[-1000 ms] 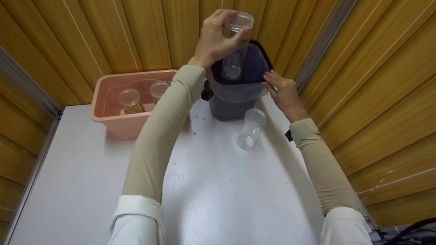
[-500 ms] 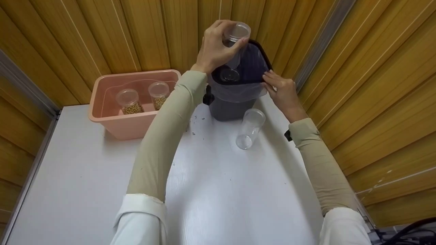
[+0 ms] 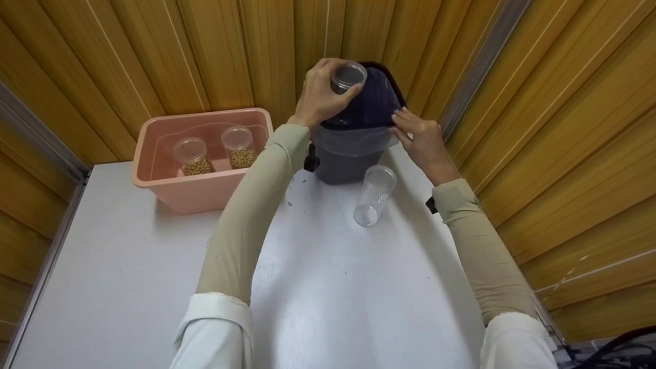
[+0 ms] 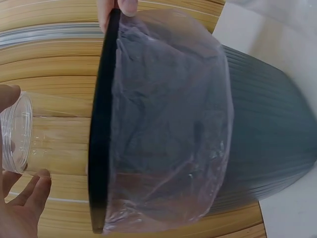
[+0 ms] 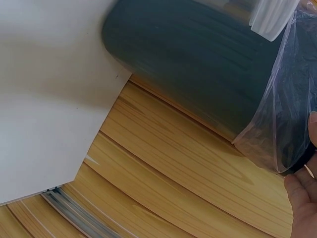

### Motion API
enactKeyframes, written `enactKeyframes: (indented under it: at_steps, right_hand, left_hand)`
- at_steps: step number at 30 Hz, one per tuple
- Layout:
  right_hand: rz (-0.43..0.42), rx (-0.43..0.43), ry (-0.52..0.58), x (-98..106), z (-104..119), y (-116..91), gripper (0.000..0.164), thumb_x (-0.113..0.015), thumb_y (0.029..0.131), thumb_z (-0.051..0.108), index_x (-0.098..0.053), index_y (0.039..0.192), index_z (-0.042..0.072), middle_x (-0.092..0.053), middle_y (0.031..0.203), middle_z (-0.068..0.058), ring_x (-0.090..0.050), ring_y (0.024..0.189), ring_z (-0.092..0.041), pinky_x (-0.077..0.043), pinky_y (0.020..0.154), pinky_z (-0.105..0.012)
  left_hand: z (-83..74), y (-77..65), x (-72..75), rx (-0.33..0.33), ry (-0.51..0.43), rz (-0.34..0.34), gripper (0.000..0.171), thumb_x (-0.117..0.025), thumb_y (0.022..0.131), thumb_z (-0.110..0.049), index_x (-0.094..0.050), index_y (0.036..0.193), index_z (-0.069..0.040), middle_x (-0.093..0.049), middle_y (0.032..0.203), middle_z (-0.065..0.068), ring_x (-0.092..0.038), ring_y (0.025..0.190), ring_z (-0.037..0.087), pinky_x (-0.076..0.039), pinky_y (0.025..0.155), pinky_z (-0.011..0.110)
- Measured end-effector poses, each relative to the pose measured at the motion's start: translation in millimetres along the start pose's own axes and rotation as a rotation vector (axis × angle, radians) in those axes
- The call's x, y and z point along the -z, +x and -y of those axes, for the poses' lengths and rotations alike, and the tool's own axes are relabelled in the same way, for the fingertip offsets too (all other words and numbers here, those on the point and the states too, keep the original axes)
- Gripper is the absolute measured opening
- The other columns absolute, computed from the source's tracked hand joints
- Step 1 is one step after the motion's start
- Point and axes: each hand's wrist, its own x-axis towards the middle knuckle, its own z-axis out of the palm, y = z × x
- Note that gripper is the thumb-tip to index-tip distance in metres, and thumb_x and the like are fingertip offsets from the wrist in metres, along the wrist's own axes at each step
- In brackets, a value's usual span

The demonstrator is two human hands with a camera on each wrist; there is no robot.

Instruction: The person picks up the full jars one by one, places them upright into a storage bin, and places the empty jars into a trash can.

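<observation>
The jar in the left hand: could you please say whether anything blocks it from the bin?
Nothing visible does: the left hand holds the jar partly inside the bin, and the right hand grips the rim to one side.

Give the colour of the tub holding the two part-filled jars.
Salmon pink; the tub shows best in the head view.

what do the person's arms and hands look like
Tan sleeves run nearly to the wrists, with white turned-back cuffs farther up. A small black object shows near each wrist. The left hand and right hand are bare.
</observation>
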Motion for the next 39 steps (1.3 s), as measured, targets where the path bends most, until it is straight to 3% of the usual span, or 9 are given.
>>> enactKeyframes:
  at_steps: [13,39]
  right_hand:
    - [-0.024,-0.003,-0.019,4,-2,1,0.031,-0.081,0.094,0.007,-0.077,0.124,-0.002,-0.074,0.128,-0.020,-0.070,0.126,-0.040,-0.058,0.102,-0.055]
    - [0.007,-0.011,0.010,1,3,3,0.032,-0.080,0.095,0.008,-0.076,0.125,-0.003,-0.073,0.130,-0.021,-0.068,0.129,-0.041,-0.057,0.104,-0.053]
  left_hand:
    - [12.6,-7.3,-18.4,-0.007,0.009,0.016,0.055,-0.079,0.094,-0.041,-0.068,0.136,-0.007,-0.066,0.135,0.009,-0.062,0.126,0.020,-0.046,0.111,0.026]
    - [18.7,-17.7,-16.8,0.072,0.031,0.054,0.055,-0.077,0.093,-0.037,-0.064,0.137,-0.008,-0.061,0.141,0.008,-0.059,0.130,0.022,-0.046,0.111,0.025]
